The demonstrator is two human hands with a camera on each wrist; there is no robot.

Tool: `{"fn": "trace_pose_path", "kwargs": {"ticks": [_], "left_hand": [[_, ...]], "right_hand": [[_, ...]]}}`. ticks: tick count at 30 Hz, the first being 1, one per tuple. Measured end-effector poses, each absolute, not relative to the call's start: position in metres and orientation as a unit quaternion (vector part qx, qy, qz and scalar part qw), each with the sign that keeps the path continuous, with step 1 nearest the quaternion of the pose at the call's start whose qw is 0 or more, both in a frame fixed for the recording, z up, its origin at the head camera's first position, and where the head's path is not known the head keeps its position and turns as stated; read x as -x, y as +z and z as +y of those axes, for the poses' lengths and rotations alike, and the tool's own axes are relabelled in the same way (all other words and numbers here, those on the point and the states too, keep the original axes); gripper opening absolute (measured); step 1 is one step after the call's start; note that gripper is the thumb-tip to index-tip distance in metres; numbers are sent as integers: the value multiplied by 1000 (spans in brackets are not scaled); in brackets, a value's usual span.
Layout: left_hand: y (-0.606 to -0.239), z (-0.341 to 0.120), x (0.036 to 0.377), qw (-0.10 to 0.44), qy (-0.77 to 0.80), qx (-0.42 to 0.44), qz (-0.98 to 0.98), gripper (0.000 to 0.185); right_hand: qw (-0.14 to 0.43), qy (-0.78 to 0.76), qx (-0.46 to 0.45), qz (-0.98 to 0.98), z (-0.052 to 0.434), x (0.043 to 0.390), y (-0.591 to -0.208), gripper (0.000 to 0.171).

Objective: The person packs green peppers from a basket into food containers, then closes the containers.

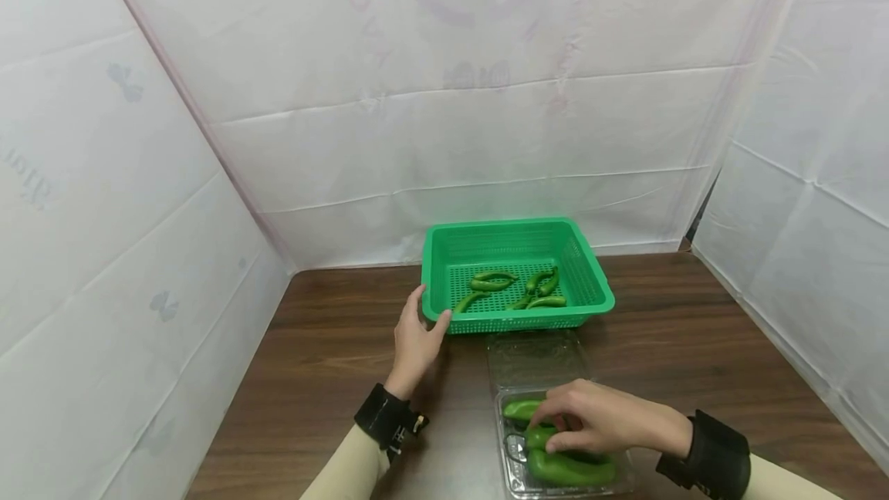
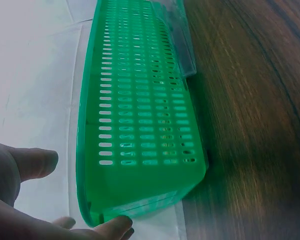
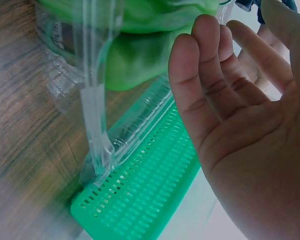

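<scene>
1. The left hand lies at the near-left corner of the rectangular, perforated green plastic basket; its fingers are loosely extended against the outside and the thumb is spread, probably to steady that corner.
2. The right hand bends over the shallow, clear plastic tray, thumb and forefinger on either side of a plump, glossy middle pepper; whether they pinch it or only touch it, I cannot tell.
3. A green far pepper and a long green near pepper flank it inside the tray, lying left to right, presumably to fit side by side.
4. The clear plastic lid lies folded back towards the basket, leaving the tray reachable from above.
5. Slender green peppers lie loose on the basket's floor.
</scene>
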State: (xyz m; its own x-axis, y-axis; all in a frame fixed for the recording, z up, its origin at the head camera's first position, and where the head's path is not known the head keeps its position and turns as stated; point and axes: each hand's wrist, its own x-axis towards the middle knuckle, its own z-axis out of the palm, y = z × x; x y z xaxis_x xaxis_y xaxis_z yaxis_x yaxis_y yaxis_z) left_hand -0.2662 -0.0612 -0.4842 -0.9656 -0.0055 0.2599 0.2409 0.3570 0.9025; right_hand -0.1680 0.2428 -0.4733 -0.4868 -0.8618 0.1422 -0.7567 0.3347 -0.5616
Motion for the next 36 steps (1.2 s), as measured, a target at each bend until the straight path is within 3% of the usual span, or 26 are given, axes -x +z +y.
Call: {"fn": "trace_pose_path", "kwargs": {"ticks": [5,12,19,29,36], "left_hand": [[-485,-62,270,77,-586,55,-805,79],[-489,-63,270,55,-563,41,-824,77],[-489,-63,271,62,-572,46,-816,78],[-491,-63,275,73,-568,43,-819,77],[-495,-63,278,86,-568,46,-818,79]], "right_hand": [[71,-283,495,818,242,173,-468,30],[58,-279,495,821,243,179,-461,30],[44,-278,488,826,246,187,-452,31],[-65,-248,488,834,244,212,-428,35],[-152,-182,457,857,248,244,-410,55]]}}
